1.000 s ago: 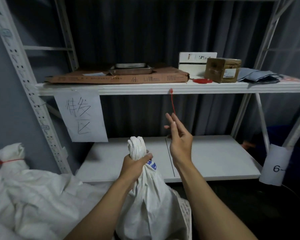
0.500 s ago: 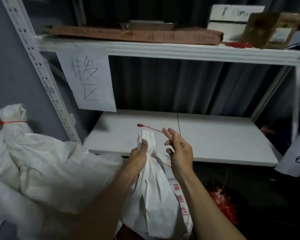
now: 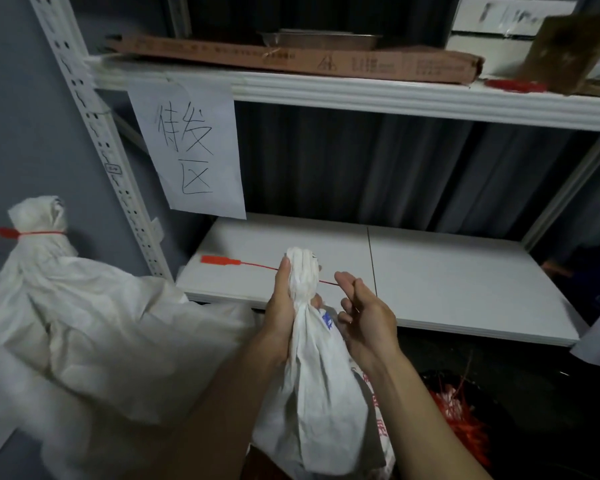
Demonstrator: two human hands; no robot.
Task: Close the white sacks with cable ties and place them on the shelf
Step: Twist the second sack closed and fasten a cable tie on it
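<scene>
Left hand (image 3: 282, 311) grips the sack neck (image 3: 302, 271); right hand (image 3: 368, 317) pinches the cable tie (image 3: 222, 260) (behind it).

Grey-blue wall (image 3: 21, 98) at nine o'clock, white metal rack (image 3: 99, 133) across the middle, dark pleated curtain (image 3: 378, 168) behind it at twelve o'clock, dim indoor light

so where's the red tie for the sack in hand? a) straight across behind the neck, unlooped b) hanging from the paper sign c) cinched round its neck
a: the red cable tie runs straight behind the sack neck, head sticking out left, tail pinched in the right hand.
</scene>
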